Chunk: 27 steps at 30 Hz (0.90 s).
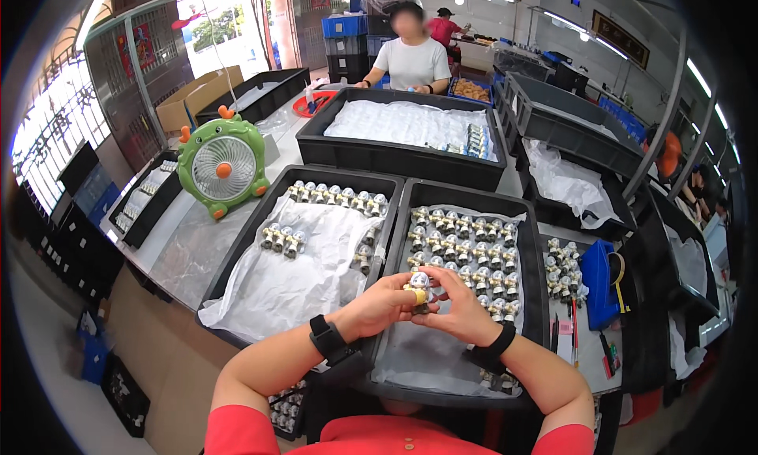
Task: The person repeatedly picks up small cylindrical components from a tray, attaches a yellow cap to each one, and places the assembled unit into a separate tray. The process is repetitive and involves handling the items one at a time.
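My left hand and my right hand are closed together around a small toy figurine. The figurine has a silvery-white head and yellow and dark parts, and stands upright between my fingertips. Beneath my hands lies a black tray lined with white sheet, with rows of similar figurines in its far part. To its left, another black tray holds a row of figurines along the far edge, a small group below it, and a few on the right.
A green animal-shaped fan stands left of the trays. Beyond them, a larger black tray sits before a person in white. Loose figurines, a blue bin and pens lie on the right.
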{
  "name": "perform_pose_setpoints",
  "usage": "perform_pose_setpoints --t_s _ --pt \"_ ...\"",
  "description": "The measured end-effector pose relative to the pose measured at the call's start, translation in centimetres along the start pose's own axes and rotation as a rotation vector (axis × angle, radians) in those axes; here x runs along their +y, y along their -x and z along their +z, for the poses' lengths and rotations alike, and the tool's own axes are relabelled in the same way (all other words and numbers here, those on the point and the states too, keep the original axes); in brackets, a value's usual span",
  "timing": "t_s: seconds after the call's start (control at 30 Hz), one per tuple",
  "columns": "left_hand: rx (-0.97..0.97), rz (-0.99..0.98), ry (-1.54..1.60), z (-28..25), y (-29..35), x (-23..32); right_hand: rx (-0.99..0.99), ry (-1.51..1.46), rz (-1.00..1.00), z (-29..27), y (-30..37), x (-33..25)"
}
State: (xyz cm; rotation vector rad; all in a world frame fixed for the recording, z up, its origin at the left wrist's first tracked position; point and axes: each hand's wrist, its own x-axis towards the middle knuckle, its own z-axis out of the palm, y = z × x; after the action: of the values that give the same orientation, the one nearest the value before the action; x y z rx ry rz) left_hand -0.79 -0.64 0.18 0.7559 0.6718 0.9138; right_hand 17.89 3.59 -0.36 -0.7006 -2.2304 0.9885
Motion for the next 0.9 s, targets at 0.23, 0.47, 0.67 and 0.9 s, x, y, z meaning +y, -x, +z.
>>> perform_pose_setpoints --t_s 0.23,0.47,0.67,0.9 --pt "0.025 0.026 -0.023 0.55 -0.22 0.65 -0.005 0.003 0.023 -0.83 -0.50 -0.62" --pt "0.029 0.012 -0.012 0.52 -0.37 0.56 -0.016 0.014 0.032 -0.96 -0.46 -0.57" --pt "0.026 0.017 -0.022 0.31 -0.24 0.35 -0.016 0.017 0.027 -0.83 -0.39 -0.82" --pt "0.038 0.002 -0.023 0.57 -0.19 0.51 0.008 0.017 0.016 -0.55 -0.28 -0.81"
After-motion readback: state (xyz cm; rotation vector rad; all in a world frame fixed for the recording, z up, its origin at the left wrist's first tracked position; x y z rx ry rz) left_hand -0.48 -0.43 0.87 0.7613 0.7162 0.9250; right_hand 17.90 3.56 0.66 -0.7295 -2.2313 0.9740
